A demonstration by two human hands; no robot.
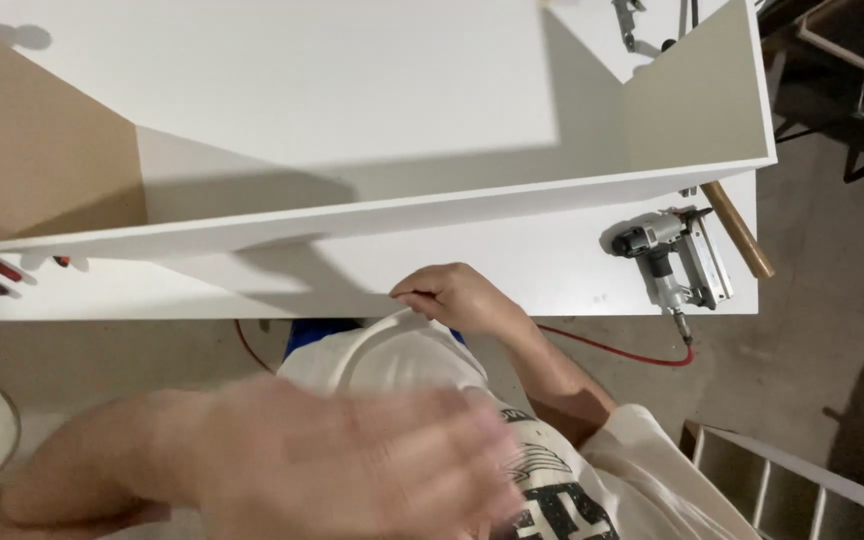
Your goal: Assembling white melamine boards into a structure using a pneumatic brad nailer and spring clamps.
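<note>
Already assembled into an open white cabinet box (pixel 372 140) on the white worktable (pixel 512 270), nothing visible inside it, a pneumatic nailer (pixel 674 258) idle off its right end beside a wooden hammer handle (pixel 738 230). Below the box: right hand (pixel 457 297) curled over the table's near edge, holding nothing. Nearer still: left hand (pixel 352 460) blurred, grip impossible to tell.

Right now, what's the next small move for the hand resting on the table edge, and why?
Probably a short reach right for the grey pneumatic nail gun. The right hand rests with curled fingers on the white worktable edge, holding nothing; the open white cabinet box stands just behind it. The blurred left hand is off the table.
</note>
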